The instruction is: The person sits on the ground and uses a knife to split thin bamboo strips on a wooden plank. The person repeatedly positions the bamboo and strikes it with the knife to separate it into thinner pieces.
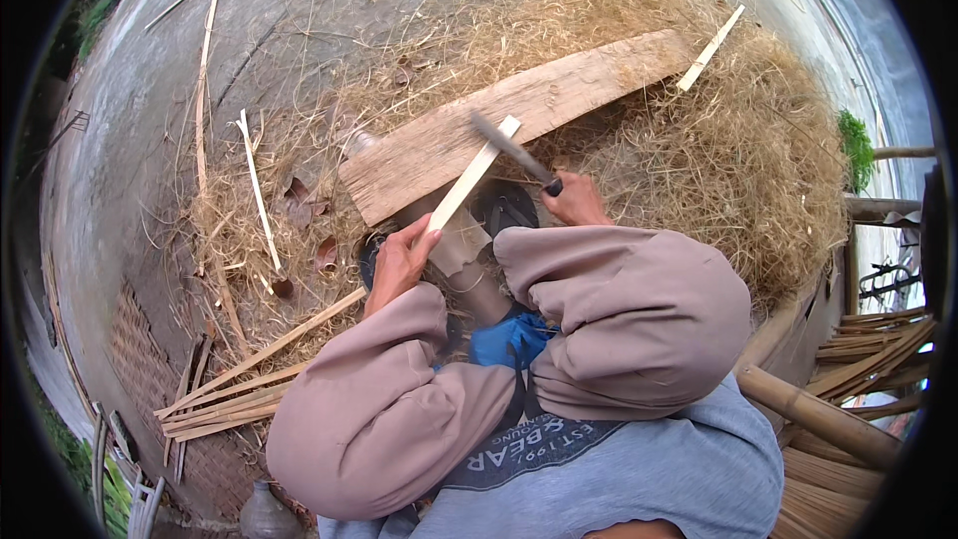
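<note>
Lettering point(517, 450) on grey shirt point(659, 464), knife point(521, 155), pale strip point(464, 188)

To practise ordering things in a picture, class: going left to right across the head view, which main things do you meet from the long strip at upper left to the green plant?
Long strip, narrow pale strip, left hand, knife, right hand, upper-right pale strip, green plant.

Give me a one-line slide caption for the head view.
Left grip holds a pale strip over a plank; right grip holds a knife across it, amid shavings.
</note>
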Motion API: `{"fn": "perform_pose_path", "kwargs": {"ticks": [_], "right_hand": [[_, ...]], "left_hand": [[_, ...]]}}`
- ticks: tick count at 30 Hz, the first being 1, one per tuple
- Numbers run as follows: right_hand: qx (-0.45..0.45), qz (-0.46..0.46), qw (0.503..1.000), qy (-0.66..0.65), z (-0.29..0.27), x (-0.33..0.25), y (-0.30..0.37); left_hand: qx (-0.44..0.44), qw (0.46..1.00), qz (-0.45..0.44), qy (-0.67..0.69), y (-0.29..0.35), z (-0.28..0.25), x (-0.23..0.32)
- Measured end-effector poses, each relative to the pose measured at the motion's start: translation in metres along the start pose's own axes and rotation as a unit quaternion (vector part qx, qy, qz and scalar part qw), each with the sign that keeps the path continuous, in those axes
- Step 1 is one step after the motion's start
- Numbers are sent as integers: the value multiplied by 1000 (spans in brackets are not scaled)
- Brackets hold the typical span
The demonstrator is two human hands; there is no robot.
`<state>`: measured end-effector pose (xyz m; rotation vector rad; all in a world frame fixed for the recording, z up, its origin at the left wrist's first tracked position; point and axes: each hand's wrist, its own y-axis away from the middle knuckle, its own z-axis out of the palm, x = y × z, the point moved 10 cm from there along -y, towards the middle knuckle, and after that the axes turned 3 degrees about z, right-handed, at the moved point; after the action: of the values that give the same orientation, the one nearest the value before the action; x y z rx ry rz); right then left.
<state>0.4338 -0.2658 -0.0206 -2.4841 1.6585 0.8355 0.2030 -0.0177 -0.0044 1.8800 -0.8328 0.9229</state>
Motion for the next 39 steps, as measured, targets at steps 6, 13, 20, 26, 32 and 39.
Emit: {"fn": "perform_pose_path", "kwargs": {"ticks": [6,13,20,26,32,39], "right_hand": [[-26,-27,998,50,10,-22,14],[-17,47,999,-20,8,3,-2],[-32,28,998,56,5,10,-2],[-23,1,997,79,9,-5,10],[-29,60,992,-110,10,21,-7],[46,109,890,-441,16,22,12]], "left_hand": [[50,997,12,-58,4,-13,0],[52,994,31,-87,-1,-13,1],[35,995,16,-88,3,-7,-3],[42,996,20,-82,5,-13,4],[33,989,-22,-144,12,-18,6],[3,994,-41,-103,0,-6,-30]]}}
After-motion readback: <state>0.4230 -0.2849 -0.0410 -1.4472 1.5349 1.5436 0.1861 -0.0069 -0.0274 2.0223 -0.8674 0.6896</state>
